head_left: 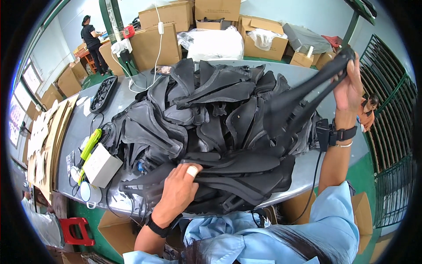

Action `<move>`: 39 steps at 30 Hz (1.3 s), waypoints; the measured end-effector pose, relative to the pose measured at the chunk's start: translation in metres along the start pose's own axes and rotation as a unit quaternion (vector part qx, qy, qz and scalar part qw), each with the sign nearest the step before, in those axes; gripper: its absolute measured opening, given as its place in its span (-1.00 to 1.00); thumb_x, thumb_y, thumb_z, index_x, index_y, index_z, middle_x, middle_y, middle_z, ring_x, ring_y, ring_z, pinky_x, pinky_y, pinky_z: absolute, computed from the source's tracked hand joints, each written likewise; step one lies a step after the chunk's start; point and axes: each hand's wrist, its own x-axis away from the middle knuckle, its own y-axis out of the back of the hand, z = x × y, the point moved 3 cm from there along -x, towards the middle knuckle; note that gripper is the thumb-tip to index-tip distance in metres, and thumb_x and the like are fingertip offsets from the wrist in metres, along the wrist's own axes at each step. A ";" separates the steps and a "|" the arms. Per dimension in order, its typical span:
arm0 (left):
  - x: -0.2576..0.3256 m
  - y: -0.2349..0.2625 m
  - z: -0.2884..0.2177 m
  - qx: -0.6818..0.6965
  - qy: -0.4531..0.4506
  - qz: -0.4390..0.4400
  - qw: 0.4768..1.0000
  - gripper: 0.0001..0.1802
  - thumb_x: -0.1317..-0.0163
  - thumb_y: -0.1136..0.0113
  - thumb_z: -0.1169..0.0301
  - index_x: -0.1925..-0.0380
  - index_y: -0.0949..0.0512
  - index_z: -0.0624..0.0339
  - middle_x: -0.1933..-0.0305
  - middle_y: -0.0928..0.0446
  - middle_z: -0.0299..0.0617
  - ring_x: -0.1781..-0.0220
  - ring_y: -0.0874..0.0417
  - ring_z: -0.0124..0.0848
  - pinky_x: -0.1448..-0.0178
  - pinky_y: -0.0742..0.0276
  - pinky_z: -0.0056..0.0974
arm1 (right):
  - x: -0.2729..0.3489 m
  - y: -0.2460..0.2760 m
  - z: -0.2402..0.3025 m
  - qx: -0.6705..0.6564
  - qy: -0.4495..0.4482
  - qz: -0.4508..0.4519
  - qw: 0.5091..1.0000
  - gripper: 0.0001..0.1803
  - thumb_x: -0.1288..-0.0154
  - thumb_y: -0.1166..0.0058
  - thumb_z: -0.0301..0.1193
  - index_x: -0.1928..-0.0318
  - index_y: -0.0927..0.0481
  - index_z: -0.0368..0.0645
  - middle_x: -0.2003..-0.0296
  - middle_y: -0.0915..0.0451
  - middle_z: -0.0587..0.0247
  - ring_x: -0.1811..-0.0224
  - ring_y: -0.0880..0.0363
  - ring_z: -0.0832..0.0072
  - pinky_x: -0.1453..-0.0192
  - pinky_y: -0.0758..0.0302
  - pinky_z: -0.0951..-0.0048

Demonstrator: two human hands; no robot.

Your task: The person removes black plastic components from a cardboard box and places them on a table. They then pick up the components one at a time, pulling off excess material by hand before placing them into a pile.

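My right hand (348, 86) is raised at the right, its fingers closed round the narrow end of a black saddle-shaped piece (307, 90). That piece has a long slot along its middle, and its wide end is blurred over the heap. Near the front edge, my left hand (180, 189) curls its fingers over another black saddle-shaped piece (237, 165) on a small stack; a white band circles one finger. Behind both hands lies a large heap of similar black pieces (176, 99), overlapping at many angles.
The grey table (105, 196) holds a white box (102, 165), a white mug (90, 193), a yellow-green tool (91, 143) and a black tray (104, 93) on the left. Cardboard sheets (61, 136) stand beside it. Cartons (156, 46) line the back; two other people are farther off.
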 end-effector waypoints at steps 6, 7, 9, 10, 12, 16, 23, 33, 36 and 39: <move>-0.001 0.012 -0.004 0.004 0.019 -0.171 0.985 -0.52 0.20 -0.20 0.72 0.16 -0.39 0.30 0.02 -0.40 -0.02 0.09 -0.55 -0.11 0.11 -0.51 -0.19 | 0.015 -0.096 -0.052 0.463 0.276 0.055 0.841 -0.77 -0.16 -0.24 -0.45 0.21 -0.47 -0.16 0.38 -0.48 0.34 0.36 -0.45 0.54 0.25 -0.40 0.57; -0.002 0.012 -0.004 0.001 0.021 -0.172 0.985 -0.52 0.20 -0.20 0.72 0.16 -0.39 0.30 0.02 -0.40 -0.02 0.09 -0.55 -0.11 0.11 -0.51 -0.19 | 0.021 -0.106 -0.074 0.464 0.220 0.116 0.850 -0.76 -0.13 -0.26 -0.44 0.23 -0.48 -0.18 0.37 -0.48 0.28 0.35 -0.47 0.45 0.26 -0.41 0.52; -0.007 0.007 -0.002 0.132 0.153 -0.215 0.955 -0.55 0.14 -0.22 0.70 0.16 -0.39 0.30 0.05 -0.42 -0.03 0.15 -0.59 -0.20 0.16 -0.51 -0.24 | 0.024 -0.113 -0.110 0.544 0.196 0.298 0.759 -0.63 -0.04 -0.29 -0.31 0.15 -0.50 -0.14 0.14 -0.52 0.21 0.05 -0.49 0.26 -0.08 -0.37 0.30; -0.010 0.009 -0.006 0.133 0.197 -0.208 0.949 -0.64 0.05 -0.22 0.68 0.18 -0.42 0.35 0.18 -0.48 -0.04 0.26 -0.60 -0.27 0.21 -0.50 -0.32 | 0.032 -0.119 -0.125 0.556 0.173 0.351 0.733 -0.56 -0.04 -0.26 -0.23 0.08 -0.50 -0.12 0.03 -0.50 0.18 -0.06 -0.44 0.18 -0.15 -0.31 0.20; -0.013 0.007 -0.009 0.137 0.226 -0.178 0.948 -0.68 0.01 -0.21 0.66 0.19 -0.45 0.38 0.26 -0.50 -0.05 0.30 -0.59 -0.28 0.22 -0.49 -0.33 | 0.055 -0.137 -0.136 0.478 0.136 0.388 0.776 -0.50 -0.05 -0.24 -0.20 0.01 -0.47 -0.13 0.01 -0.47 0.14 -0.11 -0.39 0.21 -0.18 -0.29 0.21; -0.021 0.003 -0.015 0.117 0.200 -0.161 0.959 -0.80 -0.12 -0.15 0.61 0.21 -0.51 0.42 0.39 -0.51 -0.05 0.40 -0.56 -0.29 0.26 -0.46 -0.34 | 0.107 -0.153 -0.153 0.148 -0.325 0.530 0.769 -0.47 -0.33 -0.06 -0.15 -0.16 -0.36 -0.21 0.07 -0.49 0.24 0.00 -0.42 0.50 -0.12 -0.35 0.46; -0.013 -0.020 -0.038 0.337 0.104 -0.097 0.931 -0.54 -0.08 -0.32 0.36 0.08 -0.40 0.34 0.24 -0.48 -0.12 0.22 -0.54 -0.36 0.09 -0.46 -0.27 | 0.129 -0.131 -0.160 -0.082 -0.483 0.454 0.744 -0.69 -0.30 -0.13 -0.21 0.21 -0.49 -0.22 0.43 -0.37 0.49 0.42 -0.33 0.74 0.26 -0.32 0.63; -0.001 -0.052 -0.064 0.030 -0.063 0.197 0.978 -0.33 0.13 -0.40 0.39 -0.08 -0.41 0.02 -0.19 -0.27 -0.07 -0.05 -0.42 -0.09 -0.08 -0.30 -0.12 | 0.017 -0.051 -0.036 0.124 -0.105 0.063 0.985 -0.55 -0.07 -0.24 -0.47 -0.02 -0.50 -0.23 0.25 -0.61 0.29 0.48 -0.52 0.62 0.43 -0.43 0.65; 0.001 -0.048 -0.060 0.023 -0.063 0.168 0.984 -0.38 0.10 -0.27 0.58 -0.07 -0.38 0.08 -0.13 -0.33 -0.05 -0.04 -0.45 -0.10 -0.02 -0.43 -0.10 | -0.005 -0.053 0.002 0.364 0.103 0.049 0.924 -0.69 -0.15 -0.22 -0.42 0.08 -0.54 -0.21 0.31 -0.59 0.38 0.40 -0.48 0.65 0.33 -0.39 0.65; 0.012 -0.043 -0.051 0.123 0.103 0.045 0.986 -0.44 0.07 -0.20 0.68 -0.01 -0.37 0.16 0.08 -0.48 -0.03 0.13 -0.59 -0.14 0.12 -0.53 -0.18 | 0.005 -0.062 -0.040 0.613 0.231 0.101 0.749 -0.75 -0.12 -0.23 -0.37 0.21 -0.53 -0.17 0.42 -0.48 0.21 0.42 -0.51 0.35 0.32 -0.43 0.41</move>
